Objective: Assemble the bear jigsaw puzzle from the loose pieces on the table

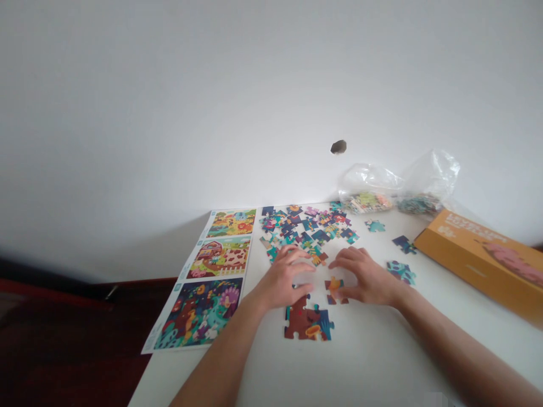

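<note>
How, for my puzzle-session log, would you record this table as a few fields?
left hand: left hand palm down, fingers spread, thumb at the joined pieces
right hand: right hand palm down, thumb and forefinger at the orange piece
pile: loose pieces behind both hands
guide: picture sheet with three scenes, left of the hands
bags: clear bags of pieces, by the wall
box: orange box, far right
surface: white table
</note>
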Motion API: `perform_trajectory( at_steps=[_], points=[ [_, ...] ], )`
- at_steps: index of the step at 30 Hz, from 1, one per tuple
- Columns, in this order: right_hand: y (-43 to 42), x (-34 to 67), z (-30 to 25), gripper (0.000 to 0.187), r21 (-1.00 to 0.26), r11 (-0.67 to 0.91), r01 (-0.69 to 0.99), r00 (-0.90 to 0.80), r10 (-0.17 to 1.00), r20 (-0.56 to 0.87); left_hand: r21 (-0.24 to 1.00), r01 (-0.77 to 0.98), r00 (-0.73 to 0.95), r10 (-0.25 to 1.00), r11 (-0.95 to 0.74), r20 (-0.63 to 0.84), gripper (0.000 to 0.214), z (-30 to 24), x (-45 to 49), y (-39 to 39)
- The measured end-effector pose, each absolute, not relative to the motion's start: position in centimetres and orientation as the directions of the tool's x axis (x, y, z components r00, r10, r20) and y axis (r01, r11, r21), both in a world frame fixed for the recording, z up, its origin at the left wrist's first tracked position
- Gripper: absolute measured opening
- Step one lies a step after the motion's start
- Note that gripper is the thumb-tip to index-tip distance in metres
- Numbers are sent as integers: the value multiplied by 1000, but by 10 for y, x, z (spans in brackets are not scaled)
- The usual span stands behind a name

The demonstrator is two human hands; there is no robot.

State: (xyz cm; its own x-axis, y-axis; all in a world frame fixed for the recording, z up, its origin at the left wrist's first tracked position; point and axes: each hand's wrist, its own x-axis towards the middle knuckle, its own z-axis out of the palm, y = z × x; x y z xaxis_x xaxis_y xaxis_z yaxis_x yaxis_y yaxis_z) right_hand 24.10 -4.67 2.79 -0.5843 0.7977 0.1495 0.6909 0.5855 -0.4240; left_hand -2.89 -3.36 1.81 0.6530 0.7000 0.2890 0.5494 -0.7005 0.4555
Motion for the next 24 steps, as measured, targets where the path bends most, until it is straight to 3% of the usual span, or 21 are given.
perform_trajectory(
  at_steps=[3,5,11,16,24],
  points=[
    [-49,238,30,38,-429,585,688,-607,788,101,457,529,755,642,-715,132,60,19,-25,-42],
    [-48,238,28,33,-420,552,721,-573,815,87,444,555,754,651,-704,90,63,17,-26,-43],
    [-46,241,29,26,-405,517,754,-541,838,63,435,621,674,728,-651,126,45,14,-30,-38],
    [-49,239,32,44,-402,524,751,-556,830,42,443,598,674,718,-668,172,19,14,-28,-38],
    [-51,239,36,31,-461,559,689,-614,789,39,436,562,700,685,-703,202,16,10,-27,-36]
  ],
)
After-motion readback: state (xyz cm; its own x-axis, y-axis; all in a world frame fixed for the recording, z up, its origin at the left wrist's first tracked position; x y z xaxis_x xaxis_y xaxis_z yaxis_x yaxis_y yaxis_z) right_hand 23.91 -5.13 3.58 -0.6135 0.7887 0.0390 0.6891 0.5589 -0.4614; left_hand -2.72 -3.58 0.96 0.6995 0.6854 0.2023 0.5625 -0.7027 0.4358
